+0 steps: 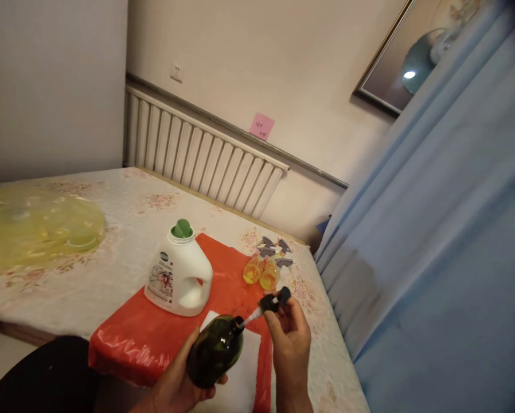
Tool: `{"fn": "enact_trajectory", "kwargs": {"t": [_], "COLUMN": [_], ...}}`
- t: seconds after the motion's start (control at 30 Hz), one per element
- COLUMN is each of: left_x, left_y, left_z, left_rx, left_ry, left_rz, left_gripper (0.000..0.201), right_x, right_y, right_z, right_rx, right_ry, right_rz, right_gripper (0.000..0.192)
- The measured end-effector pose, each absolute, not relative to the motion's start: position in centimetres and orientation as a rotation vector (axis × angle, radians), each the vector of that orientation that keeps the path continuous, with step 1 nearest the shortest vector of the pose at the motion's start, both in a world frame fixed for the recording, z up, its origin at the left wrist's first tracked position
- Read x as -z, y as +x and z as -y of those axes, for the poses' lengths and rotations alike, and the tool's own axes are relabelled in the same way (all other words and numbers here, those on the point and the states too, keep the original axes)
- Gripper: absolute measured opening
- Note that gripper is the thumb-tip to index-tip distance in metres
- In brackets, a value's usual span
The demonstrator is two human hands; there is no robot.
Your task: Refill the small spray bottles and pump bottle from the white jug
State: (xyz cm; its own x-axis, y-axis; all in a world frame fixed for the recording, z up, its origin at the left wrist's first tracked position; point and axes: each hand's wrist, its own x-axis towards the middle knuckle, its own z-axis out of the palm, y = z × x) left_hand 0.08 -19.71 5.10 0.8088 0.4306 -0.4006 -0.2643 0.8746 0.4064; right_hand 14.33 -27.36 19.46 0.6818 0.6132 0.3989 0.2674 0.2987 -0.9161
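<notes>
My left hand grips a dark green bottle from below, tilted with its neck pointing up and right. My right hand holds a black spray head just off the bottle's neck, and its white tube runs down into the mouth. Both hands hover over a white cloth lying on a red plastic sheet near the front of the table.
A white detergent jug with a green cap stands on the red sheet. Two small yellow spray bottles stand behind it. A yellow transparent lid lies at the far left. A blue curtain hangs to the right, with a radiator behind the flowered tablecloth.
</notes>
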Motion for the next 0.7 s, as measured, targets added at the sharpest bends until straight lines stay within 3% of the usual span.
{"fn": "enact_trajectory", "kwargs": {"t": [0.23,0.4,0.5,0.7], "left_x": [-4.1,-3.2,-2.8,-1.7], "left_y": [-0.1,-0.8,-1.3,-1.8], "left_z": [19.2,18.8,18.7,18.4], "left_rx": [-0.395,-0.397,-0.379,-0.385], "left_ry": [0.301,0.279,0.274,0.257], "left_rz": [-0.497,-0.567,-0.623,-0.701], "left_gripper": [0.050,0.051,0.052,0.054], "right_x": [-18.9,-16.8,-14.9,-9.9], "right_y": [14.8,19.0,21.3,20.7], "right_z": [26.4,23.7,21.0,16.4], "right_rx": [-0.346,-0.097,-0.002,-0.131], "right_ry": [-1.254,-1.265,-1.463,-1.655], "right_rz": [0.805,0.680,0.804,1.299], "right_gripper": [0.026,0.036,0.032,0.031]}}
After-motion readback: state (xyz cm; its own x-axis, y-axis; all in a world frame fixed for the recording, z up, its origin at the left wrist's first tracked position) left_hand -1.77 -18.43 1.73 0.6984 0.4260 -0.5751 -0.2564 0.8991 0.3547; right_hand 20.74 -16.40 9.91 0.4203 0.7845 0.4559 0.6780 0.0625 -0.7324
